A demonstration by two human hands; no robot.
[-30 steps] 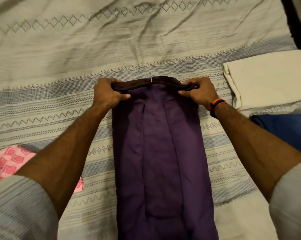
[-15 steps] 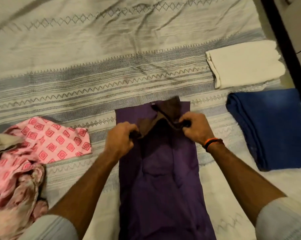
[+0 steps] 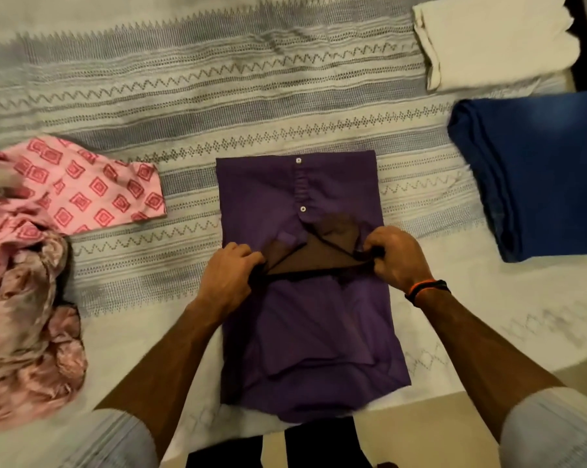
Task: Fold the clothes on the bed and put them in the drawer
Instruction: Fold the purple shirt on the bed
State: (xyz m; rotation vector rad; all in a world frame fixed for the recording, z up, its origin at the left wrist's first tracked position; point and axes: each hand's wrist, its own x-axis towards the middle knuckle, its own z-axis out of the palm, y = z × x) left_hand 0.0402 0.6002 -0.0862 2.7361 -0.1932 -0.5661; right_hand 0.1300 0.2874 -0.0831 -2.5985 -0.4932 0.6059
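Purple shirt (image 3: 305,298) spread on bedspread (image 3: 184,96), brown collar (image 3: 322,261) pinched taut by left hand (image 3: 229,275) and right hand (image 3: 395,256). Likely risk: uneven pull skewing fold, tucked sleeves sliding out.

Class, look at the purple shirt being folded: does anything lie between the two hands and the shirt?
Nothing visible does. The left hand and right hand already grip the collar end of the purple shirt, folded over its body.
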